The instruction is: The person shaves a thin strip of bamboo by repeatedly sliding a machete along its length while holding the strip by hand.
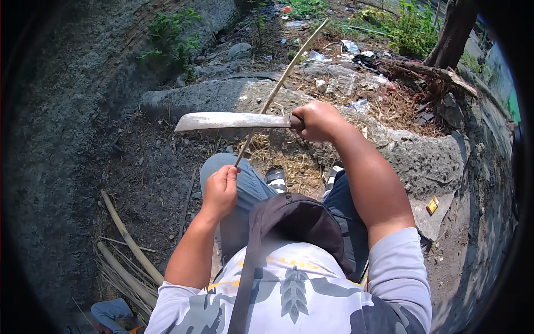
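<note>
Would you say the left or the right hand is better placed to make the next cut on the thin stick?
Probably the right hand: it grips the knife, whose blade lies across the thin stick. The left hand only holds the stick's lower end.

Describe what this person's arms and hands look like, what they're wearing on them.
Both forearms are bare. The left hand and right hand wear no gloves; no rings or watch show. Pale grey sleeves, pushed up to about the elbows, belong to a light top with a grey leaf pattern. A dark strap crosses the chest.
</note>
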The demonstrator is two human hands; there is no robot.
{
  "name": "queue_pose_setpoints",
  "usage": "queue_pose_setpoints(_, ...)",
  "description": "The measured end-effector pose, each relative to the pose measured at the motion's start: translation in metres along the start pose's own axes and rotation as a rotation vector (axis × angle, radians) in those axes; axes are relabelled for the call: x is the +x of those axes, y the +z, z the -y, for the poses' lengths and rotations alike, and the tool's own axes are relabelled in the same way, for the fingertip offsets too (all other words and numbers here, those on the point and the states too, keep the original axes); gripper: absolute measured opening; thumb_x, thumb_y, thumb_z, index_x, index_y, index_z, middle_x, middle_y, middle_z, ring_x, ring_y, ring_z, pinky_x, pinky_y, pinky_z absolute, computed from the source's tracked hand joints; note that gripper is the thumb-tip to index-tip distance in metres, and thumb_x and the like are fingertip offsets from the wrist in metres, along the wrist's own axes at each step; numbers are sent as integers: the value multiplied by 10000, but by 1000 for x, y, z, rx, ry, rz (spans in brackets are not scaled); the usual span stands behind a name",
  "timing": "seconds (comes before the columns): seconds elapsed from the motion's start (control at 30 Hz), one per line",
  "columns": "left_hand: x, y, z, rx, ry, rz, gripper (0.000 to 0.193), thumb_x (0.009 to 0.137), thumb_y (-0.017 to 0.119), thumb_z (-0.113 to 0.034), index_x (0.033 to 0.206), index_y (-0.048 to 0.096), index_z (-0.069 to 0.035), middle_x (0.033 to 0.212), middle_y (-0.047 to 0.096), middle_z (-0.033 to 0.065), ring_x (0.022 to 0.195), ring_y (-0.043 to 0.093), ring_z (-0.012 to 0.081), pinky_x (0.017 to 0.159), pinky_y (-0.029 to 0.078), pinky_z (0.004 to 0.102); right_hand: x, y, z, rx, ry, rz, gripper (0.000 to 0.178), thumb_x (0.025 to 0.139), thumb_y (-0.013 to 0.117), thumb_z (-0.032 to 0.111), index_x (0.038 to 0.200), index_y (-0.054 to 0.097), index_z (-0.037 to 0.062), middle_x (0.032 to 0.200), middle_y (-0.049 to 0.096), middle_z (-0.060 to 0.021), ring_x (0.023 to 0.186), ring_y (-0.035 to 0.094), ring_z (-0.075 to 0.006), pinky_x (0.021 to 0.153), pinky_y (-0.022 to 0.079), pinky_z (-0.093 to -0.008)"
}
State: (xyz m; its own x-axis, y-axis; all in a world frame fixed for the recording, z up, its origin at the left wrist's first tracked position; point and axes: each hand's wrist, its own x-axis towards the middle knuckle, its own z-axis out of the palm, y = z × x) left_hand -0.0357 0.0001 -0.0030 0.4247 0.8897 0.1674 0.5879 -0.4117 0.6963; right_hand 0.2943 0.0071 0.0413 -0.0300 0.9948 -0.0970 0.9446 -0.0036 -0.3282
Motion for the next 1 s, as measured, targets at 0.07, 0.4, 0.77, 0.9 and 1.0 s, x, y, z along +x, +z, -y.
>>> queue_pose_setpoints(0.07, 6, 4, 2, -32, -17, 14, 319, 1095, 513, -238, 1076, 709, 12, 690, 564, 30, 652, 517, 124, 614, 430, 323, -4, -4, 4, -23, -43, -20, 250, 791, 747, 222, 1032, 716, 164, 1003, 748, -116, 1014, 714, -330, 855, 568, -467)
queue_pose_setpoints(0.4, 31, 16, -36, -93, -83, 53, 316, 1081, 515, -211, 1073, 727, 23, 740, 679, 156, 687, 644, 248, 677, 496, 391, -3, 5, 9, 37, -154, 26, 201, 746, 757, 200, 926, 697, 133, 867, 729, -147, 880, 713, -372, 785, 563, -485)
queue_pose_setpoints(0.77, 32, 16, -33, -118, -94, 67, 219, 1013, 581, -155, 1085, 710, 7, 781, 705, 180, 692, 676, 282, 668, 507, 400, -8, 10, 4, -111, -186, -194, 218, 708, 741, 224, 912, 685, 172, 818, 722, -108, 827, 718, -362, 724, 575, -494)
queue_pose_setpoints(0.9, 31, 9, -30, -6, -41, 35, 234, 1037, 572, -206, 1108, 700, -23, 782, 699, 185, 715, 685, 352, 674, 508, 422, -7, 6, 9, -176, -222, -211, 218, 739, 761, 267, 924, 700, 169, 873, 738, -93, 868, 737, -329, 761, 590, -474)
queue_pose_setpoints(1.0, 35, -4, -36, 158, -133, 47, 283, 1063, 552, -288, 1135, 689, -51, 823, 699, 207, 785, 690, 405, 705, 511, 447, -7, 9, 10, -191, -235, -274, 222, 735, 767, 261, 911, 682, 156, 841, 729, -86, 841, 734, -337, 742, 588, -470)
